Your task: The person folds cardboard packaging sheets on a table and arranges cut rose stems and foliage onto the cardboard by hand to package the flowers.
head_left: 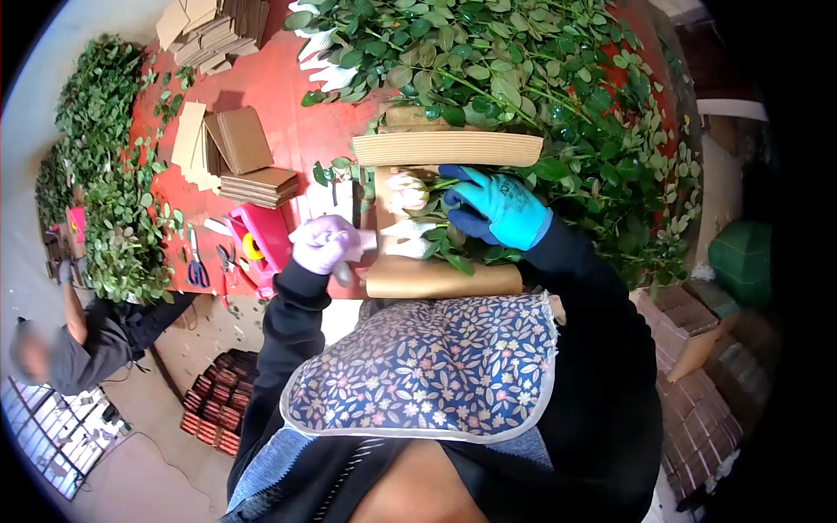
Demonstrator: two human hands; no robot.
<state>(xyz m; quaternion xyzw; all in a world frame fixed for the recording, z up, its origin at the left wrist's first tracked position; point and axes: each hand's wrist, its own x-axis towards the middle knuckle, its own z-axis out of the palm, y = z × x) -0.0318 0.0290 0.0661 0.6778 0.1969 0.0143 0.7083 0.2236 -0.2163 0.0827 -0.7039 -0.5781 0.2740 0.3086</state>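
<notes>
My right hand [506, 212], in a bright blue glove with dark fingertips, has its fingers curled on the stem of a pale pink rose [407, 193]. That rose lies on a strip of brown cardboard [384, 205], its head pointing left. Just below it are white-sleeved flower heads [410, 240] with green leaves. To their left is my left hand [327, 244] in a lavender glove, its fingers closed; whatever they may hold is hard to make out. Corrugated cardboard [449, 149] rises behind the roses, and a rolled brown paper edge [445, 281] lies in front.
A heap of leafy rose stems [488, 61] covers the back and right of the red table [288, 96]. Cardboard pieces [240, 139], a pink tape dispenser [261, 235] and scissors [197, 261] lie to the left. Another person [87, 336] works at far left; stacked boxes [689, 349] stand right.
</notes>
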